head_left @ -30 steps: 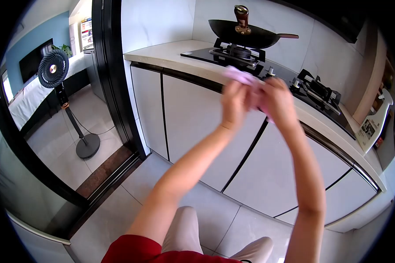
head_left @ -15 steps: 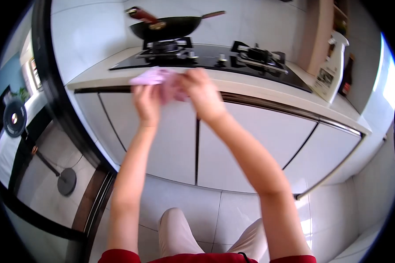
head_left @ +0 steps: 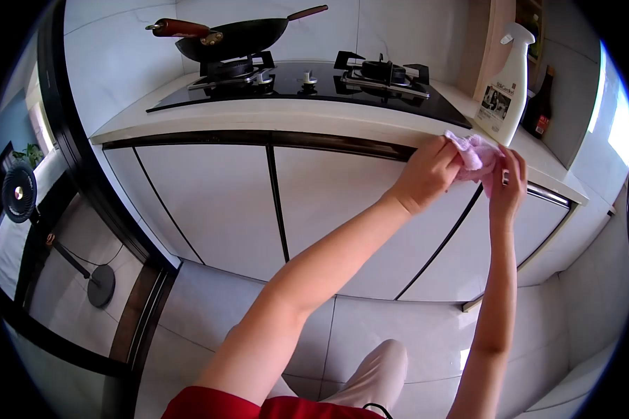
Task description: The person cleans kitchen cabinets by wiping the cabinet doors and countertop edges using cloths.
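A crumpled pink cloth [head_left: 476, 155] is held between my two hands at the front edge of the counter [head_left: 314, 115], toward its right end. My left hand [head_left: 428, 173] grips the cloth's left side, its fingers closed. On the right side, my right hand [head_left: 508, 183] pinches the cloth with bent fingers. Just behind the cloth stands a white spray bottle [head_left: 507, 94] with a printed label, upright on the counter.
A black wok [head_left: 234, 40] with a red-brown handle rests on the left burner of the black gas stove [head_left: 293, 87]. A dark bottle [head_left: 539, 108] stands behind the spray bottle. White cabinets [head_left: 356, 209] are below; a fan [head_left: 19, 192] is beyond the doorway.
Both hands have moved right along the counter's front edge with the cloth, from in front of the stove to near the spray bottle. The view has turned right.
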Demonstrator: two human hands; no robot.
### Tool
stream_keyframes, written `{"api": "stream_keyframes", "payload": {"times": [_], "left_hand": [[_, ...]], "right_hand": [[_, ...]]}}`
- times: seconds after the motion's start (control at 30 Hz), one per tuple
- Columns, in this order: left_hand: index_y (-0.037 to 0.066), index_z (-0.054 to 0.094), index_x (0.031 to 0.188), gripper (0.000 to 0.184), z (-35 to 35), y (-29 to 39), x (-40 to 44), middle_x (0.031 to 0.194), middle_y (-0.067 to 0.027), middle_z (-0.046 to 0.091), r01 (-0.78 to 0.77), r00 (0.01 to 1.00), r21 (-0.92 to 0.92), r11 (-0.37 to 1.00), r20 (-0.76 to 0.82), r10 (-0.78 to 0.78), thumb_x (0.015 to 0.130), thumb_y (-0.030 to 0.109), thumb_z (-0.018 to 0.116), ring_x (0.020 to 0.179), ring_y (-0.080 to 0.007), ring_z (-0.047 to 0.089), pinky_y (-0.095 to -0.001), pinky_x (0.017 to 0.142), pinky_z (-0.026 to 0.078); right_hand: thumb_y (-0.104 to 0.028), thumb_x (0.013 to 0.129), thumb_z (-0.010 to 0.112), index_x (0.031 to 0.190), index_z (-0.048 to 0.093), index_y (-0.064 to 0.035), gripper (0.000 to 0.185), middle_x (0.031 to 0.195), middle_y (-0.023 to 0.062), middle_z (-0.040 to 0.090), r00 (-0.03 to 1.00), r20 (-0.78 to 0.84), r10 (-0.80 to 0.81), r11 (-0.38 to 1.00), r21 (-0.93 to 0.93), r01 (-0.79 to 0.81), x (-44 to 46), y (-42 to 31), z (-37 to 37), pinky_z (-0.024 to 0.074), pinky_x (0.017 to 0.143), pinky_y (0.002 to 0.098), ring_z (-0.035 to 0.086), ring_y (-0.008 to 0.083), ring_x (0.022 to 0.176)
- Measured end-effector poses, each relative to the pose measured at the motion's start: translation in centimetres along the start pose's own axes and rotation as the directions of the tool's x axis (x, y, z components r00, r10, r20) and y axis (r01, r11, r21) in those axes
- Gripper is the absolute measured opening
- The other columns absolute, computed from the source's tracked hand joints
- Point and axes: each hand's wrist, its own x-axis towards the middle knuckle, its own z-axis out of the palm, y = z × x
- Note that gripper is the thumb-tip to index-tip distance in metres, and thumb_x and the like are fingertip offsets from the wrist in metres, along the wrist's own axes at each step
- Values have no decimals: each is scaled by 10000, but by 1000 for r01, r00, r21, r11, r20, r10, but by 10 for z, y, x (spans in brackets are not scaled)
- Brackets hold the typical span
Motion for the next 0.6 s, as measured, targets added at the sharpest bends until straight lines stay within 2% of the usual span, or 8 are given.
{"api": "stream_keyframes", "payload": {"times": [0.03,0.1,0.17,0.23,0.37,0.47,0.57,0.6], "left_hand": [[33,648,1003,267,-1,-2,-1,1062,-105,594,-6,1000,1,1000,-1,6,740,73,624,1033,-288,553,-395,896,463],[30,647,994,255,-12,-10,-8,1078,-108,594,-42,999,67,997,17,41,745,79,624,1033,-288,555,-406,896,461],[41,665,979,226,-44,-25,-22,1066,-109,621,-36,999,141,989,-3,36,760,76,626,1028,-295,572,-431,876,456],[51,676,971,195,-92,-46,-44,1027,-97,638,99,994,49,994,-42,-97,784,61,621,989,-300,592,-420,860,456],[23,697,991,228,-179,-93,-80,1042,-109,662,238,966,589,772,-229,-123,778,-49,656,978,-313,585,-413,865,463],[-10,685,1050,276,-182,-93,-73,1070,-119,654,278,957,595,754,-241,-162,780,-56,653,1010,-314,579,-399,879,465],[22,693,1060,302,-131,-65,-44,1082,-105,657,191,978,437,879,-160,-133,766,-46,678,1026,-287,578,-364,879,475],[32,694,1049,312,-111,-57,-35,1065,-101,659,149,986,362,920,-129,-109,744,-38,691,1014,-285,588,-366,856,480]], "right_hand": [[35,775,641,1084,655,-58,323,1116,104,609,995,-56,82,996,-20,-84,-2,7,-1,504,823,377,614,273,966],[25,778,629,1079,632,-66,315,1122,116,594,978,-37,-204,951,-245,189,-12,-3,18,488,845,403,593,294,1000],[15,782,614,1062,624,-48,288,1132,132,590,948,45,-315,944,-87,318,-19,-55,51,464,887,413,567,313,1053],[-5,752,606,1062,601,-18,311,1159,141,577,947,31,-318,944,103,314,-26,-104,96,445,932,427,542,323,1099],[-58,738,585,1034,604,-23,298,1123,132,590,873,88,-479,822,394,411,-21,-181,152,452,952,388,552,306,1079],[-69,738,580,1029,619,-16,299,1111,117,593,845,222,-487,860,294,418,-17,-188,155,469,933,380,551,299,1066],[-53,738,601,981,661,-10,253,1052,98,619,874,63,-483,821,381,426,-12,-132,120,517,839,352,578,276,1013],[-9,715,630,983,669,-26,271,1037,93,629,925,184,-333,899,357,252,-11,-112,102,531,797,334,595,268,986]]}}
